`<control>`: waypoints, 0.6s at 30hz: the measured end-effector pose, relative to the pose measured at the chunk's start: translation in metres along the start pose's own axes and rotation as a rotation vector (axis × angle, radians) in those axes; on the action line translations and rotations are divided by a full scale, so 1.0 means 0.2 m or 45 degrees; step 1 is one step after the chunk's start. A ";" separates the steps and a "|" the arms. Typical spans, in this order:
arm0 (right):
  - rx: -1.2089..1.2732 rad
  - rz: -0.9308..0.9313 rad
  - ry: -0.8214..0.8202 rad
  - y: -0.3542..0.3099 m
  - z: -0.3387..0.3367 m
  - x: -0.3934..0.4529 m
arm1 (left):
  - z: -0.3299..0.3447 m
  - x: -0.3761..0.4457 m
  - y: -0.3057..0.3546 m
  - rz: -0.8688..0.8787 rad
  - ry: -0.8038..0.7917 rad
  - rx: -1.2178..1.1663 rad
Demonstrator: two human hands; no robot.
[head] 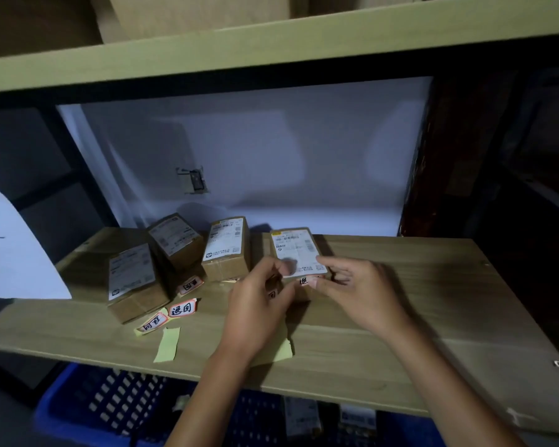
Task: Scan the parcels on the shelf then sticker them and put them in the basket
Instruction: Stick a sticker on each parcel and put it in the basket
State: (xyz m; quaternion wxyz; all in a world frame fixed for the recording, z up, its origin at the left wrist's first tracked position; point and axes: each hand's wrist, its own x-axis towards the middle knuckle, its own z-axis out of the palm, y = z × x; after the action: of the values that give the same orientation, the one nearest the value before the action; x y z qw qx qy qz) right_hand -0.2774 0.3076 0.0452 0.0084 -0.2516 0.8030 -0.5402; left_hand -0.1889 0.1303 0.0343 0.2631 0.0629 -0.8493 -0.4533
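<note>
Mid-frame, both hands pinch one sticker: left hand [259, 298], right hand [352, 285], at parcel [299, 253]. Press flat, clear of barcode.

Four small brown cardboard parcels with white shipping labels [299, 251] sit on the wooden shelf [417, 301]; red-bordered stickers [181, 308] lie loose beside them; blue slotted basket [110, 404] below.

The scene is being viewed from a single head-worn camera, which is looking forward and down into a wooden shelf [384, 324] from close in front. The wide lens is bending the upper shelf board [271, 50] (noticeably at the edges). Both forearms are being seen entering from the bottom, and a blue basket [88, 411] is being caught below the shelf's front edge.
</note>
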 end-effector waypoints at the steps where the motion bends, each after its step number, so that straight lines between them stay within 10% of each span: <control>1: 0.036 -0.014 0.032 -0.02 -0.02 -0.04 | 0.01 -0.02 0.04 0.027 0.011 -0.064; 18: 0.075 -0.019 0.527 -0.40 -0.09 -1.01 | -0.15 -0.70 0.37 0.316 -0.094 -0.240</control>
State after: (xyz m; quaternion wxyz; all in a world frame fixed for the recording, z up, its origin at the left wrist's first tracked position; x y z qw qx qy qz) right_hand -0.0747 0.3845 0.0696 -0.1534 -0.1410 0.7695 -0.6037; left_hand -0.0453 0.1993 0.0525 0.2904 -0.0840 -0.8134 -0.4970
